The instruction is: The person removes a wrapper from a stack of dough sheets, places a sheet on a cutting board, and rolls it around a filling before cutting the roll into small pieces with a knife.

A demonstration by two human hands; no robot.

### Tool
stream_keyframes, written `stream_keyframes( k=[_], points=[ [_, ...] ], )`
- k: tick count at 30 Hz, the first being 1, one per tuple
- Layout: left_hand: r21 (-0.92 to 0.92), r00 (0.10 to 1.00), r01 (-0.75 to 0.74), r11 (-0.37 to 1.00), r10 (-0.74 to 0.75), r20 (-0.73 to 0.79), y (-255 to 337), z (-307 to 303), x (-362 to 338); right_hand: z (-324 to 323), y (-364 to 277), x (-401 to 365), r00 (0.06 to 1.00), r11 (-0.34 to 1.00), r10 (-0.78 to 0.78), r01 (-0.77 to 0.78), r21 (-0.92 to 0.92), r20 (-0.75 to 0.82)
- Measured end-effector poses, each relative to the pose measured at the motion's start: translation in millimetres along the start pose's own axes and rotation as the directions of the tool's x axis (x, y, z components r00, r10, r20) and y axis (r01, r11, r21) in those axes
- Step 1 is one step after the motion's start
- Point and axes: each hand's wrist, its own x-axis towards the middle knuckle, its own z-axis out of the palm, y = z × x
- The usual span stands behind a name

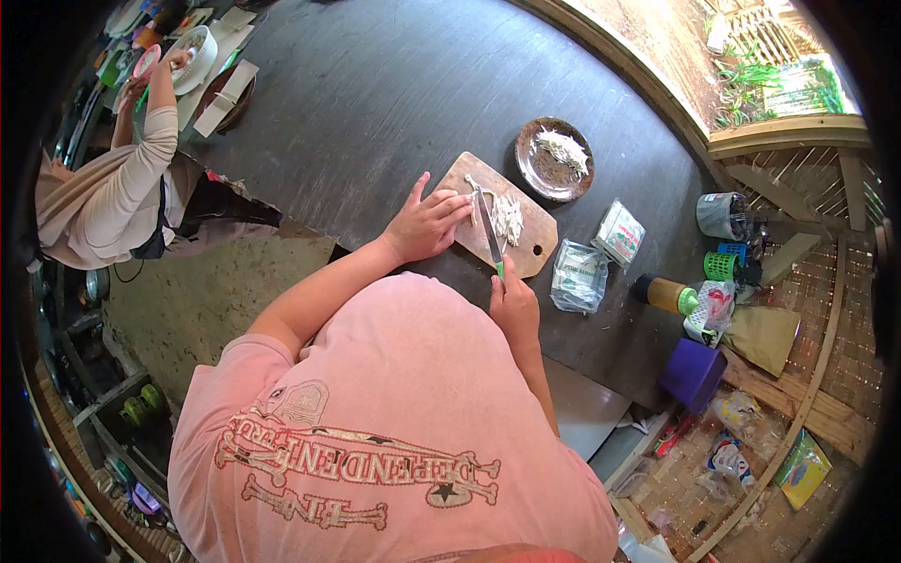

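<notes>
A wooden cutting board lies on the dark table in front of me. On it are thin white strands, cut into short lengths and resembling enoki mushrooms. My right hand is closed round the green handle of a kitchen knife, its blade lying across the board beside the strands. My left hand rests at the board's left edge, fingers pressed near the blade against the white pieces, thumb spread away. What sits under those fingertips is partly hidden. Past the board, a brown plate holds more white strands.
Two plastic packets, one clear-wrapped and one white and green, lie right of the board. A bottle and a purple container stand farther right. At upper left, another person works over a white bowl.
</notes>
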Motion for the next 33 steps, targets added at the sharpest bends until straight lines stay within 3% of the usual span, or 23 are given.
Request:
stream_keyframes(
  k=[20,26,33],
  points=[
    [-0.043,0.999,0.033,0.999,-0.033,0.005,1,-3,3,-1,-10,27,0.996,0.983,-0.094,0.094,-0.155,0.009],
    [-0.067,0.999,0.044,0.997,-0.043,0.016,2,-7,3,-13,-16,23,0.996,0.984,0.012,0.003,-0.177,0.084],
    [-0.059,0.998,0.046,0.997,-0.045,0.033,2,-8,4,-15,-16,9,0.999,0.984,-0.024,0.03,-0.173,0.039]
  ],
)
